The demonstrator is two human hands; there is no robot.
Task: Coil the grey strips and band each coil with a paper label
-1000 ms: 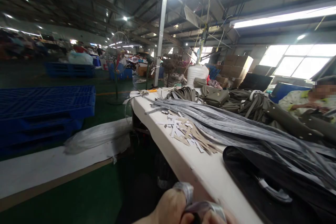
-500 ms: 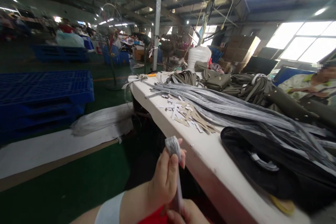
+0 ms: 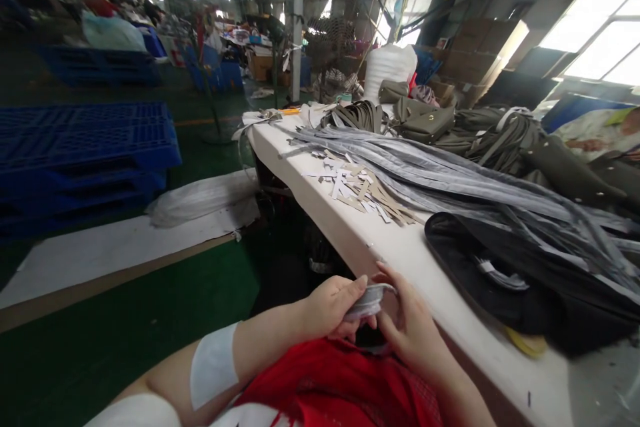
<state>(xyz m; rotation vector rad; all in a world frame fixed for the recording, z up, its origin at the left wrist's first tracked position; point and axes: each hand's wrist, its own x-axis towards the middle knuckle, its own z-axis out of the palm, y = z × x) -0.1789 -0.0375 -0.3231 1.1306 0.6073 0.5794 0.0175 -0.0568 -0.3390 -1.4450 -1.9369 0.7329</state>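
We clasp with our left hand (image 3: 335,307) and hold our right hand (image 3: 415,320) open-fingered beside the white table (image 3: 360,233), the folded grey strip (image 3: 366,301) now tipped nearly flat between them after standing upright a moment ago, its thin loop (image 3: 391,287) within our right fingers, suggesting two-handed shaping.

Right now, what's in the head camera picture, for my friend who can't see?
The left hand holds a grey bundle, the right hand at its end, beside a white table. Grey strips, paper-like scraps and black fabric lie on it, with blue pallets at left.
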